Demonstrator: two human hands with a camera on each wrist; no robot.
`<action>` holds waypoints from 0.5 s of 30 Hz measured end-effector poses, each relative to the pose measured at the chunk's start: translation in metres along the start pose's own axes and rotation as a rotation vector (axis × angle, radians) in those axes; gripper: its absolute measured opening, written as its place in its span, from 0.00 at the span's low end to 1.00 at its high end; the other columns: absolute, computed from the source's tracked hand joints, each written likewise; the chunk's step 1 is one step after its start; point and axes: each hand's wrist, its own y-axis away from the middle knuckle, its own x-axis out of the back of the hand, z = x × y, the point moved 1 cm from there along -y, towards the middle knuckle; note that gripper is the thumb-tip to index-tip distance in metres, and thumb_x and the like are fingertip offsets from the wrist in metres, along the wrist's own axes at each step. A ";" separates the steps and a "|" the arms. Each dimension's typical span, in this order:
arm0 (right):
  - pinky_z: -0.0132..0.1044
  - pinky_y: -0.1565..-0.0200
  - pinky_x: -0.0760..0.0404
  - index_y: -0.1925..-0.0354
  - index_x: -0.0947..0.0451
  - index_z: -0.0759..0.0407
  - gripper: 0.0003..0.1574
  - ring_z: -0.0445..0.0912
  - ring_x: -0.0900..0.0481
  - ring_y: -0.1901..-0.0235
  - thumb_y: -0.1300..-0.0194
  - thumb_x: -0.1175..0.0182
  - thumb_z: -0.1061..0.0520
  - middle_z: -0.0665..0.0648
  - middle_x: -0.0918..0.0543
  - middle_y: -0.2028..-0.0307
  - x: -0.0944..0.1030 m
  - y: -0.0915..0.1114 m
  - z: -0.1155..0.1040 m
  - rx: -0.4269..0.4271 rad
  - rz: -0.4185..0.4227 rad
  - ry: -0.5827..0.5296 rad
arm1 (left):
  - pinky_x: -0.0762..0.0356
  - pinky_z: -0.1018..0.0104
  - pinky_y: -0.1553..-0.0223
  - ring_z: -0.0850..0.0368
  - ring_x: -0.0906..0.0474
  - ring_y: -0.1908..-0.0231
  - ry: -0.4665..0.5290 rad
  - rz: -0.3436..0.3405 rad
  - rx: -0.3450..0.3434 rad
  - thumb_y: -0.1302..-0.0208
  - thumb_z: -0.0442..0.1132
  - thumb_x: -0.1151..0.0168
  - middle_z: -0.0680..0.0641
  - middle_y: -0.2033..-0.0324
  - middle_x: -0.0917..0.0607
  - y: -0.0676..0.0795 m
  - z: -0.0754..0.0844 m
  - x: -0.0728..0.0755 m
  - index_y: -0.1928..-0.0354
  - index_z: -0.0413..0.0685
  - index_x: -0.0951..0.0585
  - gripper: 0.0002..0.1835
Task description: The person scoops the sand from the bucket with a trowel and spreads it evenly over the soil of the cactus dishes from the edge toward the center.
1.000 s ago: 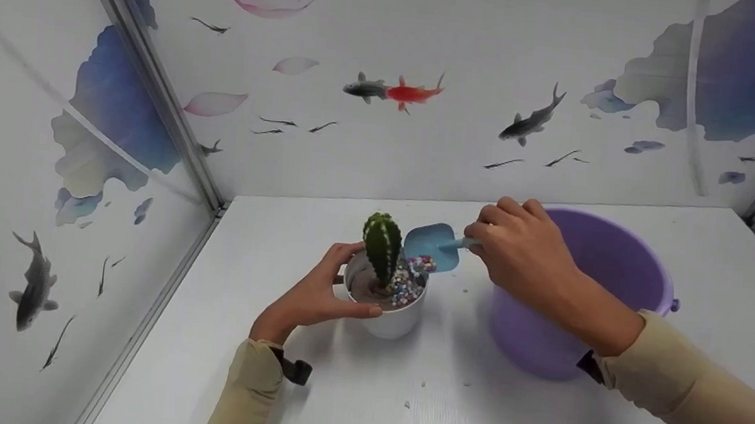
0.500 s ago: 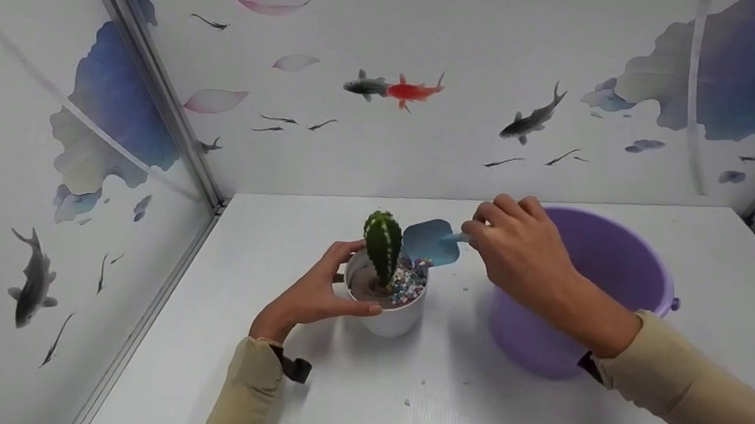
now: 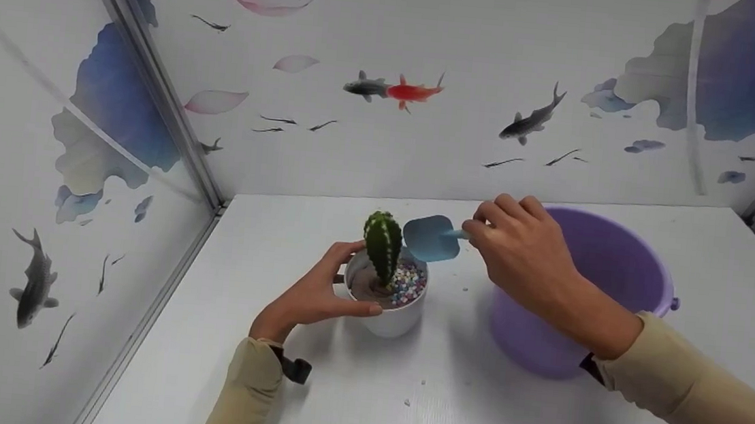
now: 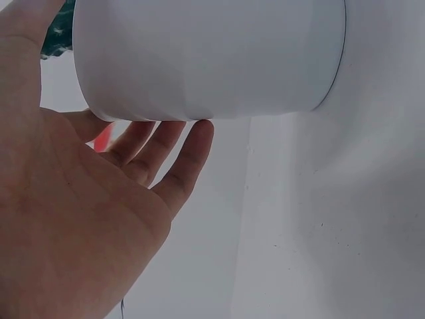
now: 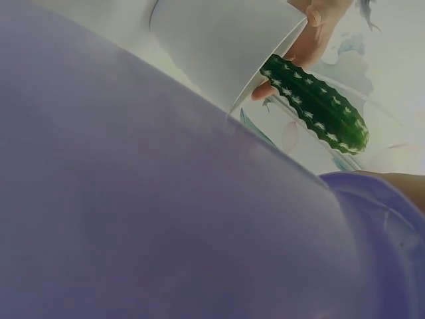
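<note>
In the head view a white pot [image 3: 393, 324] stands on the table, holding a green cactus [image 3: 383, 245] and greyish-brown soil. Colourful pebbles [image 3: 410, 283] cover the soil on the cactus's right side. My left hand [image 3: 313, 294] grips the pot from the left, thumb along the near rim and fingers at the far side. In the left wrist view its fingertips [image 4: 202, 136] lie against the pot's wall. My right hand [image 3: 525, 256] holds the handle of a small blue shovel [image 3: 431, 238], whose tilted blade is just above the pot's right rim with no pebbles showing on it.
A large purple bucket [image 3: 537, 342] stands to the right, under my right forearm; its wall fills much of the right wrist view. A few stray pebbles lie on the white table [image 3: 347, 407]. Printed walls [image 3: 383, 144] close off the back and left.
The pebbles at the shovel's edge have slid off onto the soil. The blade has risen slightly and tipped. My left hand keeps its grip on the pot.
</note>
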 end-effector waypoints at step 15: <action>0.42 0.63 0.28 0.56 0.13 0.53 0.10 0.49 0.22 0.60 0.38 0.30 0.59 0.52 0.15 0.63 0.003 0.012 0.013 -0.114 -0.038 -0.164 | 0.35 0.50 0.29 0.57 0.41 0.26 -0.028 0.023 -0.012 0.38 0.62 0.33 0.61 0.28 0.38 0.001 0.001 0.001 0.25 0.76 0.42 0.42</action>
